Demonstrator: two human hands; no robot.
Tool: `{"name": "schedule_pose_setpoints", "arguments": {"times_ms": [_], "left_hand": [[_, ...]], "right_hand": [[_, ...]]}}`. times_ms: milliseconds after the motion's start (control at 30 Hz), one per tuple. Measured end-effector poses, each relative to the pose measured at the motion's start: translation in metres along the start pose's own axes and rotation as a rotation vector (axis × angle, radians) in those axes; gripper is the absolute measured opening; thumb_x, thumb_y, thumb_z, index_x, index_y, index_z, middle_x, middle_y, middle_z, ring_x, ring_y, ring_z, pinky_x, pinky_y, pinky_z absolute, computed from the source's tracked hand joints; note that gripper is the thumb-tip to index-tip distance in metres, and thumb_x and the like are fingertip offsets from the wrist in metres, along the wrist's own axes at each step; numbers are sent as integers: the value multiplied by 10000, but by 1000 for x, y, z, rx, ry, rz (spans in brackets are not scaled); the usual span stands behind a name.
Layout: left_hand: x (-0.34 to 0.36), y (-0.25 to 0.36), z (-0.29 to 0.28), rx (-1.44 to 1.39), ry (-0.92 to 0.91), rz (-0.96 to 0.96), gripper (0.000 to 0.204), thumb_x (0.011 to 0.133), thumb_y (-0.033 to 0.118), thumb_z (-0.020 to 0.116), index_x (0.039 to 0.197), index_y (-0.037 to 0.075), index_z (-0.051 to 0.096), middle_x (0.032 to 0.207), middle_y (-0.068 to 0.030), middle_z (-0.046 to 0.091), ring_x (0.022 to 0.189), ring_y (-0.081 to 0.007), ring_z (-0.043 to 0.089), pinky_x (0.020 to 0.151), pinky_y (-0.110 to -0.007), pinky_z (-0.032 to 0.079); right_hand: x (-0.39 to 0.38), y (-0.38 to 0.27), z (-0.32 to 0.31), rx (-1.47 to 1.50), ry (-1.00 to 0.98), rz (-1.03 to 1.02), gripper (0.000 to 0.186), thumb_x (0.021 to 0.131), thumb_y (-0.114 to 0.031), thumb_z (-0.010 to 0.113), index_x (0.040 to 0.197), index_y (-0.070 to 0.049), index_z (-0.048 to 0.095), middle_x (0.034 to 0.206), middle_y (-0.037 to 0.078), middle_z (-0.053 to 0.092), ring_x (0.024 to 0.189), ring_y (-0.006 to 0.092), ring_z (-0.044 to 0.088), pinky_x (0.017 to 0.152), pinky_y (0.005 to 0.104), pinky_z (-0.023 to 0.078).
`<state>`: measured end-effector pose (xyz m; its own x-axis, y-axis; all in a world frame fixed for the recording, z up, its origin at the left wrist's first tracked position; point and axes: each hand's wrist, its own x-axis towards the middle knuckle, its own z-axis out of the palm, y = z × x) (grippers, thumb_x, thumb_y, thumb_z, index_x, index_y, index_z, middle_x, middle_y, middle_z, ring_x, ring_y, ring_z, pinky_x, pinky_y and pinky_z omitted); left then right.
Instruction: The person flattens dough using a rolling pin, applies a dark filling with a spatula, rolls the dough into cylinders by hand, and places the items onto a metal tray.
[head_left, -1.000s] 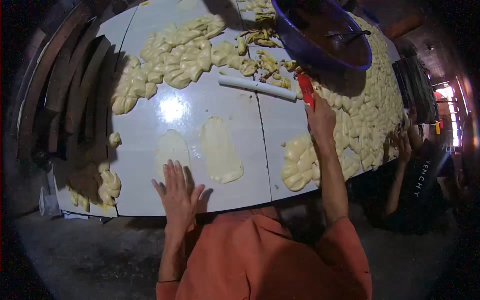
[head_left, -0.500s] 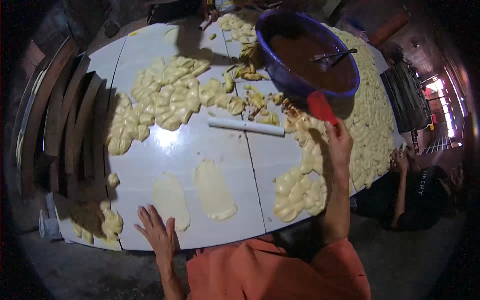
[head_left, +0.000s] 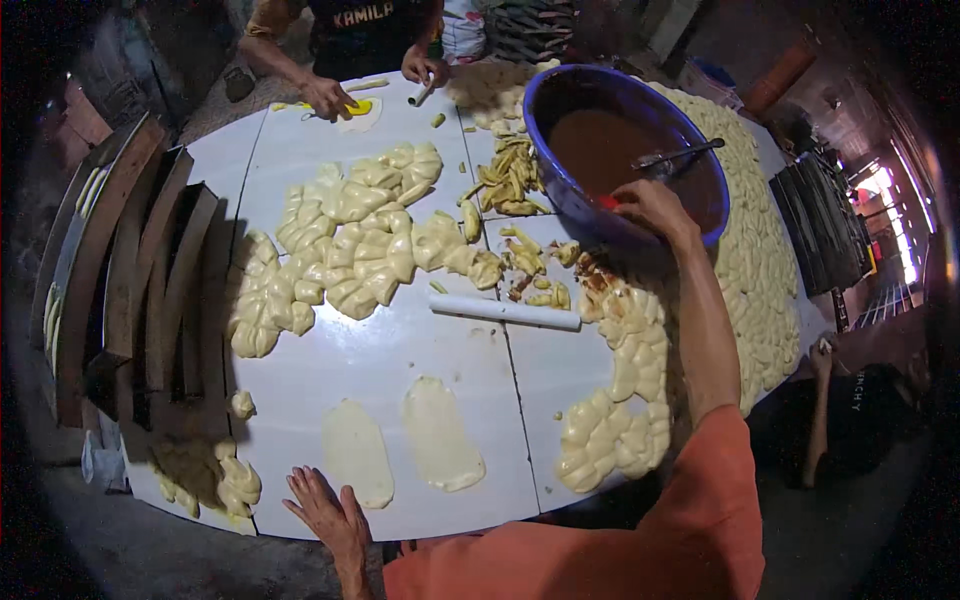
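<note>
My left hand [head_left: 325, 510] lies flat with fingers apart on the near edge of the white table [head_left: 380, 350], just below a flattened oval of pale dough [head_left: 355, 452]. A second flat oval [head_left: 440, 432] lies beside it. My right hand [head_left: 650, 205] reaches far forward to the near rim of a big blue bowl [head_left: 560, 195] of brown filling [head_left: 610, 150]. It grips a small red scraper [head_left: 607, 202], mostly hidden by the fingers. A metal spoon [head_left: 680, 155] rests in the bowl.
A white roller [head_left: 505, 312] lies mid-table. Heaps of folded dough pieces [head_left: 350, 240] and filled pieces [head_left: 615, 410] cover the table. Wooden boards [head_left: 150, 280] stand at the left. Another person's hands [head_left: 325, 95] work at the far edge. Someone sits low at the right [head_left: 860, 400].
My right hand has moved with the red scraper from the table up to the bowl's rim. My left hand has slid back from the dough oval to the near edge.
</note>
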<state>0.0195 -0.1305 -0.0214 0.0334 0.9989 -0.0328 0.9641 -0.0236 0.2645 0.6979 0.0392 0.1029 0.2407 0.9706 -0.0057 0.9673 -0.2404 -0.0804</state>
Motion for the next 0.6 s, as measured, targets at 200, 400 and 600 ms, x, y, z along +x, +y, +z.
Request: {"name": "schedule_pose_setpoints", "arguments": {"times_ms": [200, 400, 600], "left_hand": [[2, 3, -6, -33, -2, -29, 654, 1024, 305, 557, 1551, -27, 356, 1632, -244, 313, 1552, -428, 187, 1232, -643, 8], [0, 3, -3, -100, 41, -39, 664, 1021, 334, 566, 1532, -48, 380, 1608, -246, 359, 1543, -424, 221, 1234, -641, 29], [-4, -7, 4, -75, 99, -13, 671, 1025, 353, 567, 1527, -55, 390, 1611, -239, 361, 1545, -415, 224, 1237, -637, 47]], "right_hand": [[1, 16, -10, 585, -178, 129, 439, 875, -375, 802, 1148, -33, 771, 979, 72, 774, 860, 169, 679, 815, 351, 509], [-10, 22, -21, 717, -247, 244, 377, 904, -294, 801, 1136, -1, 755, 761, -25, 635, 644, 63, 530, 543, 272, 399], [-16, 14, -29, 770, -281, 212, 450, 891, -371, 805, 1148, -5, 753, 742, -40, 614, 622, 63, 510, 536, 263, 387]]}}
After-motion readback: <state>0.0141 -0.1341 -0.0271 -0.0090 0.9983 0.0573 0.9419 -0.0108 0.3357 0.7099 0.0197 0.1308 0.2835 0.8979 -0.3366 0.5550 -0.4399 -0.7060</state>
